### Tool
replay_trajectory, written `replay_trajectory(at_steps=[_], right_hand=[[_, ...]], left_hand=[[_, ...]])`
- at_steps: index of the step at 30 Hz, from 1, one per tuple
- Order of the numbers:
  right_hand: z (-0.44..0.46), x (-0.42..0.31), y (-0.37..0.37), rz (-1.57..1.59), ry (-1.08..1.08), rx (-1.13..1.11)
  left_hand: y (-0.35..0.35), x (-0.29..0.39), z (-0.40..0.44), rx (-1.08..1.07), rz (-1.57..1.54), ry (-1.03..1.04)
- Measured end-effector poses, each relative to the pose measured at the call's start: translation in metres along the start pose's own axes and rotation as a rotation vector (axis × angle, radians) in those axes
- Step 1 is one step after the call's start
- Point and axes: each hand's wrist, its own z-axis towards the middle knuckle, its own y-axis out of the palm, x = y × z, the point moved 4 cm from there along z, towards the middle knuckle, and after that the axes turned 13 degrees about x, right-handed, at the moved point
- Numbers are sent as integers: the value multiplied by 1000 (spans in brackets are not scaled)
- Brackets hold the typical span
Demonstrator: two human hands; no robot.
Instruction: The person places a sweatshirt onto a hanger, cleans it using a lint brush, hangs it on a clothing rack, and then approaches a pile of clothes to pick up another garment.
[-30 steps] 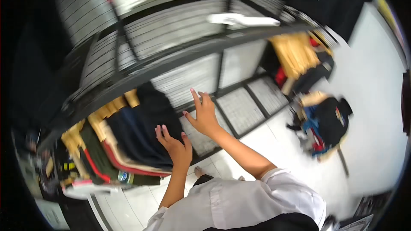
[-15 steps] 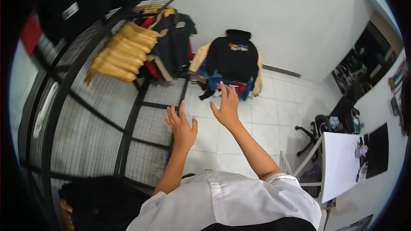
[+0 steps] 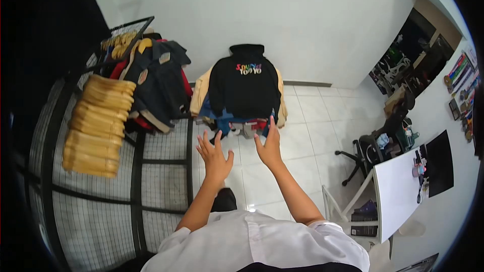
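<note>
My left hand [image 3: 214,160] is raised in front of me with fingers spread, holding nothing. Level with it, my right hand [image 3: 269,147] is also empty, thumb and fingers apart. Beyond both hands a black sweatshirt [image 3: 245,90] with colourful lettering lies on top of a heap of clothes by the wall. Cream sleeves [image 3: 201,90] and blue fabric [image 3: 222,122] stick out from under it. My right fingertips overlap the heap's lower edge in view, but I cannot see contact.
On the left stands a black wire-mesh rack [image 3: 136,186] with wooden hangers [image 3: 98,126] and dark shirts [image 3: 159,83]. To the right are a white desk [image 3: 401,191] and a black office chair [image 3: 368,151]. White tiles [image 3: 307,146] cover the floor.
The view has shifted, and the clothes heap now appears nearer and further left. More of the hangers shows. Both hands stay raised and spread; a dark shoe or trouser leg appears below my left hand.
</note>
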Motion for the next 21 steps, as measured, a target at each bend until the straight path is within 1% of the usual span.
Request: replay_trajectory(at_steps=[1, 2, 3, 5, 6, 7, 9, 10, 13, 15, 17, 18, 19, 21], right_hand=[[15, 6, 17, 35, 39, 0], [30, 10, 31, 5, -27, 50], [44, 17, 44, 3, -19, 55], [78, 30, 71, 18, 159, -12], [93, 32, 80, -40, 114, 59], [110, 38, 92, -37, 113, 66], [129, 57, 109, -94, 209, 43], [136, 69, 118, -84, 188, 49], [154, 99, 129, -98, 254, 44], [160, 143, 139, -90, 301, 44], [168, 189, 152, -221, 426, -28], [175, 211, 159, -223, 462, -29], [186, 228, 167, -223, 468, -30], [216, 261, 182, -267, 407, -33]], left_hand=[[7, -6, 21, -39, -8, 2], [14, -10, 41, -54, -13, 1], [19, -14, 62, -61, -11, 7], [33, -22, 107, -94, -15, 21], [36, -23, 130, -109, -26, 21], [48, -30, 153, -106, -25, 27], [71, -45, 186, -102, -10, 68], [82, -49, 199, -116, -6, 64], [117, -60, 239, -138, -32, 37], [152, -70, 254, -211, 46, 16], [181, -71, 275, -269, 79, -2], [198, -71, 284, -316, 112, -31], [214, -70, 294, -321, 116, -29], [247, -65, 317, -311, 65, -70]])
